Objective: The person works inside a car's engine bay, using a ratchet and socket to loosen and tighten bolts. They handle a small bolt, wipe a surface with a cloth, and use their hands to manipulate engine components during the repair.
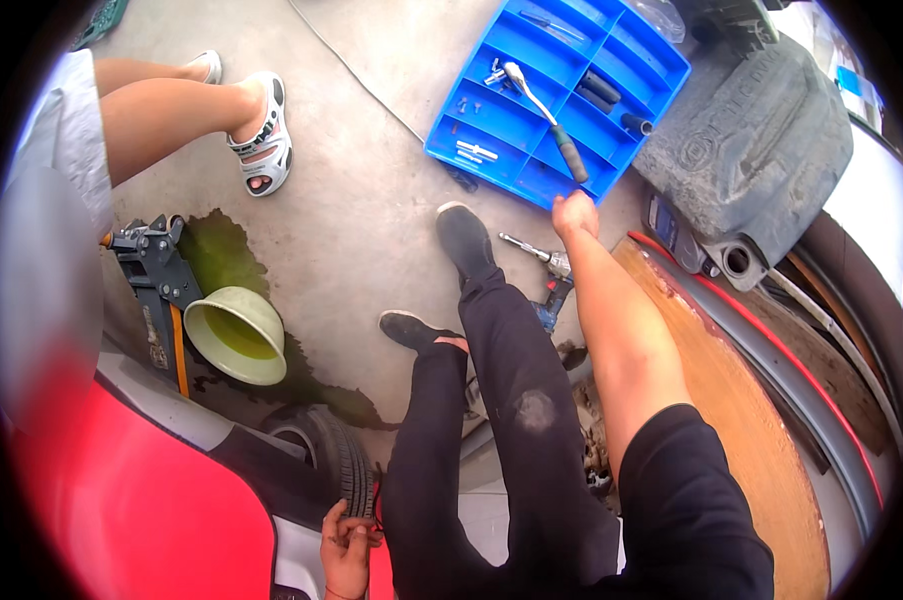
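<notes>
My right hand [575, 214] is closed at the near rim of a blue compartment tray [491, 165], just below the grip end of a ratchet wrench [551, 122]. The ratchet lies across the dividers, its head toward the far left. Dark sockets [599, 92] and small metal parts sit in the compartments. Beside my right forearm, a cordless power ratchet [553, 270] with a blue and black body rests on the floor. Low in view, my left hand [345, 556] has loosely curled fingers slightly apart, with nothing visible in them, near a tyre [346, 462] and a red car panel [181, 500].
A floor jack [156, 265] and a pale basin [239, 335] of yellow-green liquid stand left, by a wet patch. Another person's sandalled foot [263, 135] is beyond. At right are a grey plastic cover [751, 150], a wooden board [731, 400] and curved trim [821, 400].
</notes>
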`<move>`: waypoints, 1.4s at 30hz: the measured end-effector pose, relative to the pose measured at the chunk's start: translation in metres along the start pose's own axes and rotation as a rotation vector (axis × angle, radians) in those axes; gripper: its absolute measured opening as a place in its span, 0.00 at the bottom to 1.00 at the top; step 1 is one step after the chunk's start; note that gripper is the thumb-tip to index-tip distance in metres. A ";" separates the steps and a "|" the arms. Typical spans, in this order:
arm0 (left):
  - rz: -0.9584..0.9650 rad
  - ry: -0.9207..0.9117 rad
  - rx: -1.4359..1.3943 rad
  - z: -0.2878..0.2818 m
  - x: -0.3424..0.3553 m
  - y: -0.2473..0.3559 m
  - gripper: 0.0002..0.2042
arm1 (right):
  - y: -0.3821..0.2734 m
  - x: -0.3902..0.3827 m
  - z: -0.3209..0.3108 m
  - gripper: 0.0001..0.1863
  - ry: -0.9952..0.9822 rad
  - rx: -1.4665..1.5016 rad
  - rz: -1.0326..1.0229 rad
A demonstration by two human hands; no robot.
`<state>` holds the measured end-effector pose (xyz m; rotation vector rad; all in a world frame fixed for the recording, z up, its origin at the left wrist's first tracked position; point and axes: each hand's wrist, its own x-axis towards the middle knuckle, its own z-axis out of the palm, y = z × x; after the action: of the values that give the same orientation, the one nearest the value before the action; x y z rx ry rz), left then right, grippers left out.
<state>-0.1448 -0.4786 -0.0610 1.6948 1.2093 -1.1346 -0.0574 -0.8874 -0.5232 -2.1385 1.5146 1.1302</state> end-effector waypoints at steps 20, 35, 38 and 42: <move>-0.157 -0.109 0.018 0.002 0.026 0.019 0.17 | -0.042 0.023 0.045 0.11 -0.040 1.156 0.379; 0.368 -0.087 0.174 0.032 -0.040 0.079 0.16 | 0.002 -0.243 -0.137 0.09 -1.025 1.620 0.035; 0.782 -0.033 0.334 0.043 -0.114 0.157 0.20 | 0.023 -0.372 -0.213 0.11 -1.426 1.534 -0.158; 1.089 0.101 0.426 -0.001 -0.217 0.179 0.15 | 0.032 -0.526 -0.304 0.13 -1.759 1.243 -0.237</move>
<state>-0.0071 -0.5893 0.1580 2.2700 -0.0462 -0.6102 -0.0293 -0.7396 0.0668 -0.0931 0.5675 0.9146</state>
